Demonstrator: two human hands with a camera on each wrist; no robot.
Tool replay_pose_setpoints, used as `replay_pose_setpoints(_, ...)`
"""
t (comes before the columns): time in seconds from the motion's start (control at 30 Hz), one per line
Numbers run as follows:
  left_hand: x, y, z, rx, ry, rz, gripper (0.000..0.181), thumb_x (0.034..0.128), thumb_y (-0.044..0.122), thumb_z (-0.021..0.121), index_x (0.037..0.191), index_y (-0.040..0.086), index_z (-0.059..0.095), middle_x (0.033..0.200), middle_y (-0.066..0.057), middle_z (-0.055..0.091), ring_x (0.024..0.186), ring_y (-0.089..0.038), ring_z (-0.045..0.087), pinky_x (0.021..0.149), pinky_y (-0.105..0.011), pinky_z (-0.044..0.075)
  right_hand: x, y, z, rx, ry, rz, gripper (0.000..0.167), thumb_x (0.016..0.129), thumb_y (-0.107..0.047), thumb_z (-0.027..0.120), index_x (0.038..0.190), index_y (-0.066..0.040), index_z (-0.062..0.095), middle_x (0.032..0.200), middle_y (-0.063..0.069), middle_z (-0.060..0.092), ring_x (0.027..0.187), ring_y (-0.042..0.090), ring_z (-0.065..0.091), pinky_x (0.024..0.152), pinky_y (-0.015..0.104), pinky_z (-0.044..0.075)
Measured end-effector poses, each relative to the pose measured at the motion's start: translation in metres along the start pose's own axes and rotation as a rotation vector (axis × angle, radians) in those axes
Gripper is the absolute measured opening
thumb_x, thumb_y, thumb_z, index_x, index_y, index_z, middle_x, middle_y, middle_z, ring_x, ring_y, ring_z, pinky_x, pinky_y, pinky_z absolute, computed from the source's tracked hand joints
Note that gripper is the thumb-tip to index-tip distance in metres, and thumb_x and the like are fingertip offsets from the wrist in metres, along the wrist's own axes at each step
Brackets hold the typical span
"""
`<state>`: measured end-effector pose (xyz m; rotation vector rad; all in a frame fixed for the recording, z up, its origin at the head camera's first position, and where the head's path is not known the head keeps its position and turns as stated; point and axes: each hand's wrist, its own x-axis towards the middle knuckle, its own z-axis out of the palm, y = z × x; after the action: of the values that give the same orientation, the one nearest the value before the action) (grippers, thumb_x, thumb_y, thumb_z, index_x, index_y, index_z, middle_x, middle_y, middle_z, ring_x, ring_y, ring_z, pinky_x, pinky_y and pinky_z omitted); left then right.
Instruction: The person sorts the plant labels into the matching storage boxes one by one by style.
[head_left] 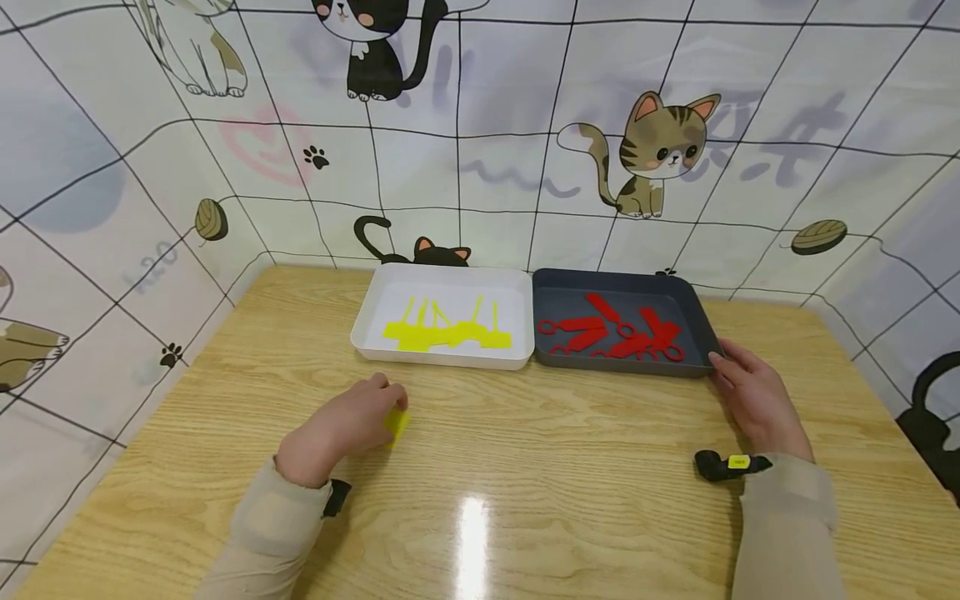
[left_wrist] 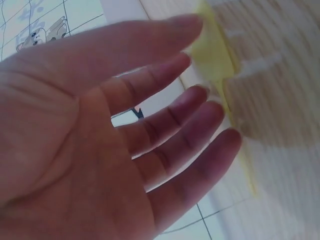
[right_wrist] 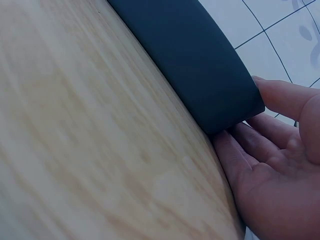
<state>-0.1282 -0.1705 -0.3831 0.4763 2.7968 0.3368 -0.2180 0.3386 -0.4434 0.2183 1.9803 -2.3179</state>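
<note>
In the head view, my left hand (head_left: pixel 356 417) is over the table, left of centre, pinching a yellow plant label (head_left: pixel 396 423). The left wrist view shows the label (left_wrist: pixel 212 50) at the thumb tip, its broad head up and its thin pointed stem running down past the spread fingers. My right hand (head_left: pixel 757 400) touches the near right corner of a dark grey tray (head_left: pixel 622 364). In the right wrist view, the thumb meets the rim of the tray (right_wrist: pixel 200 65) and the other fingers lie along its side, partly hidden.
A white tray (head_left: pixel 442 358) stands left of the dark one and touches it. Several yellow labels (head_left: pixel 450 336) lie overlapped inside it. Several red tags with ring ends (head_left: pixel 577 325) lie in the dark tray. Behind both rises a cat-print cloth (head_left: pixel 495 167) at the table's (head_left: pixel 555 483) back edge.
</note>
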Motion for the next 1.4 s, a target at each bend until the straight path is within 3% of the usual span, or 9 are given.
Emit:
replay_pose_setpoints(0.17, -0.002, -0.004, -0.002, -0.002, -0.025, -0.021, 0.038, 0.0706, 0.005, 0.071, 0.105, 0.009, 0.055, 0.095, -0.004, 0.044, 0.084, -0.022, 0.041, 0.07, -0.033, 0.041, 0.0, 0.001, 0.0, 0.012, -0.018, -0.012, 0.074, 0.086, -0.025, 0.058, 0.143, -0.009, 0.014, 0.149, 0.004, 0.008, 0.133, 0.014, 0.017, 0.1, 0.022, 0.021)
replay_pose_setpoints(0.4, -0.001, -0.007, -0.002, -0.029, -0.015, -0.043, 0.038, 0.0692, 0.009, 0.074, 0.101, 0.009, 0.053, 0.091, -0.004, 0.043, 0.081, -0.022, 0.041, 0.068, -0.033, 0.041, -0.001, 0.002, -0.002, 0.03, -0.026, -0.012, 0.074, 0.086, -0.024, 0.058, 0.143, -0.01, 0.014, 0.149, 0.003, 0.006, 0.133, 0.014, 0.016, 0.094, 0.015, 0.03)
replay_pose_setpoints(0.6, 0.002, -0.007, -0.002, -0.049, -0.015, -0.071, 0.039, 0.0682, 0.015, 0.075, 0.097, 0.011, 0.048, 0.084, -0.002, 0.042, 0.077, -0.02, 0.04, 0.065, -0.031, 0.039, -0.002, 0.001, -0.004, 0.023, -0.027, -0.003, 0.073, 0.086, -0.024, 0.058, 0.144, -0.01, 0.014, 0.149, 0.002, 0.006, 0.132, 0.013, 0.017, 0.097, 0.018, 0.026)
replay_pose_setpoints(0.9, 0.006, -0.01, 0.001, -0.196, -0.05, -0.121, 0.039, 0.0705, 0.015, 0.074, 0.093, 0.012, 0.043, 0.068, -0.001, 0.048, 0.06, -0.016, 0.044, 0.056, -0.027, 0.035, 0.0, -0.001, -0.002, 0.003, -0.017, 0.015, 0.074, 0.085, -0.026, 0.058, 0.144, -0.012, 0.015, 0.148, 0.001, 0.009, 0.131, 0.011, 0.019, 0.1, 0.021, 0.022)
replay_pose_setpoints(1.13, 0.007, -0.012, 0.002, -0.173, -0.023, -0.079, 0.029, 0.0747, 0.017, 0.072, 0.089, 0.013, 0.047, 0.065, 0.002, 0.043, 0.059, -0.014, 0.042, 0.055, -0.027, 0.034, 0.001, 0.0, -0.001, 0.015, 0.0, 0.006, 0.073, 0.086, -0.023, 0.058, 0.143, -0.011, 0.016, 0.148, 0.003, 0.01, 0.132, 0.012, 0.019, 0.097, 0.018, 0.026)
replay_pose_setpoints(1.4, 0.008, -0.012, 0.003, -0.129, -0.024, -0.08, 0.017, 0.0796, 0.017, 0.066, 0.083, 0.014, 0.051, 0.066, 0.001, 0.047, 0.057, -0.014, 0.042, 0.052, -0.026, 0.035, 0.001, 0.0, -0.001, 0.003, -0.001, -0.006, 0.072, 0.085, -0.024, 0.059, 0.143, -0.011, 0.018, 0.148, 0.003, 0.013, 0.131, 0.012, 0.021, 0.095, 0.016, 0.029)
